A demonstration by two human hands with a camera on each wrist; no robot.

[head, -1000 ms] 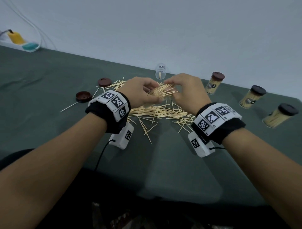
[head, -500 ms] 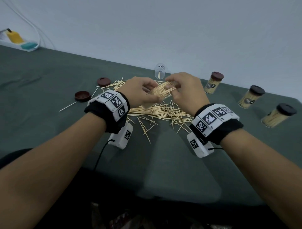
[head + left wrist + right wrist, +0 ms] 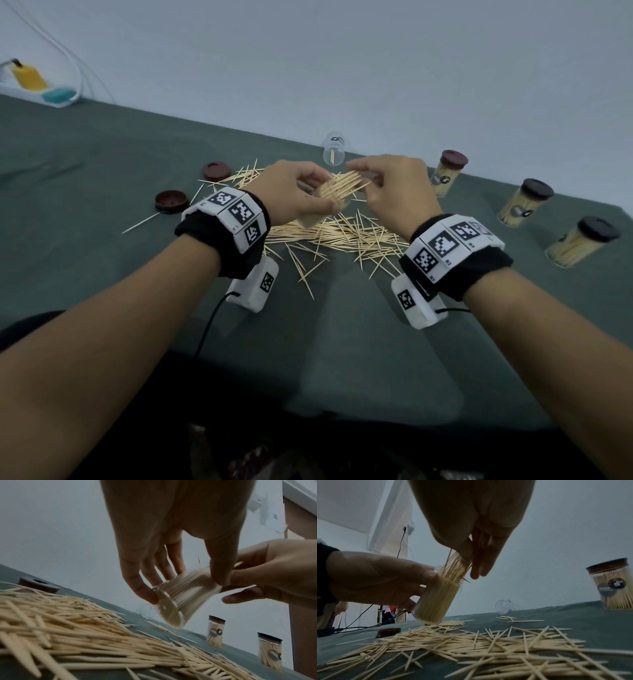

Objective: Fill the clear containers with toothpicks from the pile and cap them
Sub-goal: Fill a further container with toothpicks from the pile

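- Head view: the left hand [image 3: 291, 192] holds a clear container [image 3: 323, 209] tilted above the pile of toothpicks [image 3: 342, 236] on the green table [image 3: 102, 164], thumb and fingers curled round its wall. A bundle of toothpicks [image 3: 344, 183] sticks out of its mouth towards the right hand [image 3: 394, 190], whose fingertips close on the protruding ends. An empty clear container [image 3: 333, 150] lies on its side beyond the hands, near the wall. Two brown caps [image 3: 171, 200] lie left of the pile, apart from it. Three capped containers [image 3: 524, 202], packed with toothpicks, stand in a row at the right.
- Left wrist view: the left hand [image 3: 171, 536] grips the clear container [image 3: 173, 601] from above, fingers spread along one side of it and thumb pressed on the other. The container is full and leaning, clear of the table. The right hand [image 3: 267, 572] comes in from the right, its fingers pinching at the container's mouth. The pile [image 3: 77, 635] fills the foreground, with one brown cap [image 3: 39, 586] behind it.
- Right wrist view: the right hand [image 3: 474, 524] points down, fingers pressed together around the tops of the bundle [image 3: 455, 566]. The left hand [image 3: 376, 577] wraps the container [image 3: 436, 600], its bottom edge just above the pile [image 3: 471, 642]. The empty container [image 3: 504, 606] lies behind.
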